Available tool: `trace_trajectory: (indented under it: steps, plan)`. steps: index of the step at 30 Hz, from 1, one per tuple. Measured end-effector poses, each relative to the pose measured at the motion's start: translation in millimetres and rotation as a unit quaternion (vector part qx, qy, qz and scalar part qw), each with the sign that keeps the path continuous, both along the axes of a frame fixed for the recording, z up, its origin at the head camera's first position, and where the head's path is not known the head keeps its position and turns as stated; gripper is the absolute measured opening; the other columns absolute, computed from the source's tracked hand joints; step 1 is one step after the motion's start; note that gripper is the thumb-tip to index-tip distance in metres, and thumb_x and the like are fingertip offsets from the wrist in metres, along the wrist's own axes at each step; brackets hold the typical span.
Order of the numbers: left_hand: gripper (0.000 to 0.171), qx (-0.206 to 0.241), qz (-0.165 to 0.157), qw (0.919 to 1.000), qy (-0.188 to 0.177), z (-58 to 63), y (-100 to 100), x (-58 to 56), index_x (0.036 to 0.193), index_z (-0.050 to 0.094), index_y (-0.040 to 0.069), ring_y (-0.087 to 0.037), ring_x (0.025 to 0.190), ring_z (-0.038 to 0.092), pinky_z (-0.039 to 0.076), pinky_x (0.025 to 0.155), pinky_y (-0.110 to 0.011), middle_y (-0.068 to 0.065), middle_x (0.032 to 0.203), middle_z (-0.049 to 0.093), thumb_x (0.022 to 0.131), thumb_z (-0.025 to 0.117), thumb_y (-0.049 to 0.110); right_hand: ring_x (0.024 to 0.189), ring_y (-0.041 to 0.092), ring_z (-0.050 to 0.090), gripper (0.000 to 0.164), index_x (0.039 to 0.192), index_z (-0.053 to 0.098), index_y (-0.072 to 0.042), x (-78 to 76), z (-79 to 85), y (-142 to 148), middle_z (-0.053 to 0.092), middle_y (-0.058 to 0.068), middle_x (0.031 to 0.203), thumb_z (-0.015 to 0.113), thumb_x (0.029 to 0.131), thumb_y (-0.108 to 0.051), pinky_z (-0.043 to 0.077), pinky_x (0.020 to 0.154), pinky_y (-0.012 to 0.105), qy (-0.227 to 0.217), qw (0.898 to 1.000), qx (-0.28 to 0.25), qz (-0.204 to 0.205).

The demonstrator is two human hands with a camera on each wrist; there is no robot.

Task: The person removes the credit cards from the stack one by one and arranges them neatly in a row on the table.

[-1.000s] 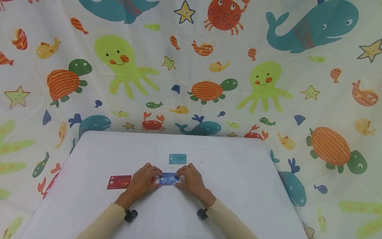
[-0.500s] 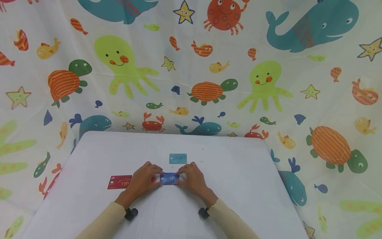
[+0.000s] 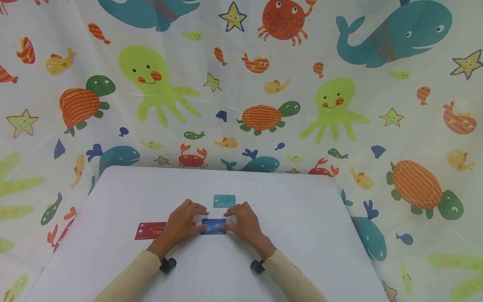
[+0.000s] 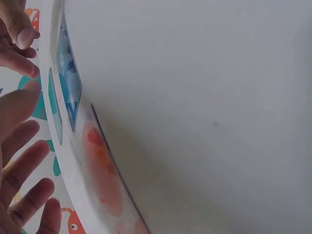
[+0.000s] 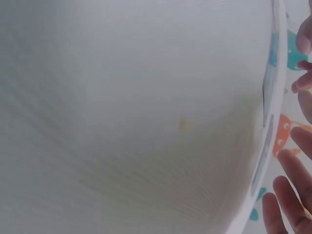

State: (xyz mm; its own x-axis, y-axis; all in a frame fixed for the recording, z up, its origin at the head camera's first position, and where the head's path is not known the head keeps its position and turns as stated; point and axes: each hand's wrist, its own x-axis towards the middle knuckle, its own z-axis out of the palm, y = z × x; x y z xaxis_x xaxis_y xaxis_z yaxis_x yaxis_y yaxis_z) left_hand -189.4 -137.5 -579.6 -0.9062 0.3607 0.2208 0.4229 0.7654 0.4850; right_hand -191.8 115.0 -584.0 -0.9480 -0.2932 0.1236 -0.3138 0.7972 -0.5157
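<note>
A red card (image 3: 146,230) lies on the white counter (image 3: 313,218), to the left of the blue card (image 3: 214,226). It says VIP, and the left arm hides a bit of its right end. Next comes the left hand (image 3: 182,224), just left of the blue card. Its grip is loose, with the fingers spread apart. The thumb tip is right at the blue card's left edge, and the pointing finger is up over its far left corner. I can't tell if the thumb touches it. The sleeve on this arm is tan, and a small black thing (image 3: 168,265) sits at the wrist.

The blue card lies flat in the middle, in the gap between the two hands, with VIP on it. A teal card (image 3: 224,201) lies just past the blue card, a little to the right. The right hand (image 3: 243,224) is just right of the blue card. Its grip is loose too, with the thumb tip at the card's right edge and the pointing finger up near its far right corner.
</note>
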Motion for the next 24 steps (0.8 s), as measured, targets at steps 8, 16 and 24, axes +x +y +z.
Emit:
trace_trajectory:
  steps: [8,16,24]
  plan:
    - [0.046,-0.009,-0.003,0.9999,0.008,2.6,4,-8.8,0.119,0.082,0.021,-0.016,0.111,0.064,0.063,0.093,-0.039,0.003,0.124,0.078,0.078,0.095,0.036,0.108,0.012,0.056,0.031,0.114,0.083,-0.024,-7.2,4.5,2,0.077,-0.006,0.119,0.089,0.087,-0.038,0.057,0.098,0.034,0.005,1.0,0.0,-0.019]
    - [0.048,-0.014,0.001,0.9999,-0.003,9.7,8,-15.9,0.121,0.081,0.021,-0.018,0.113,0.064,0.063,0.096,-0.042,0.002,0.126,0.077,0.079,0.094,0.039,0.112,0.016,0.058,0.031,0.114,0.083,-0.022,-14.6,11.3,5,0.078,-0.003,0.118,0.091,0.086,-0.033,0.058,0.102,0.038,0.006,1.0,-0.007,-0.03]
    - [0.048,-0.014,0.013,0.9997,-0.017,8.6,12,-26.1,0.123,0.081,0.021,-0.02,0.115,0.064,0.063,0.097,-0.044,0.0,0.126,0.077,0.08,0.095,0.037,0.112,0.016,0.058,0.032,0.115,0.082,-0.023,-22.2,10.6,12,0.077,-0.003,0.122,0.09,0.086,-0.034,0.057,0.105,0.039,0.0,0.999,-0.015,-0.038]
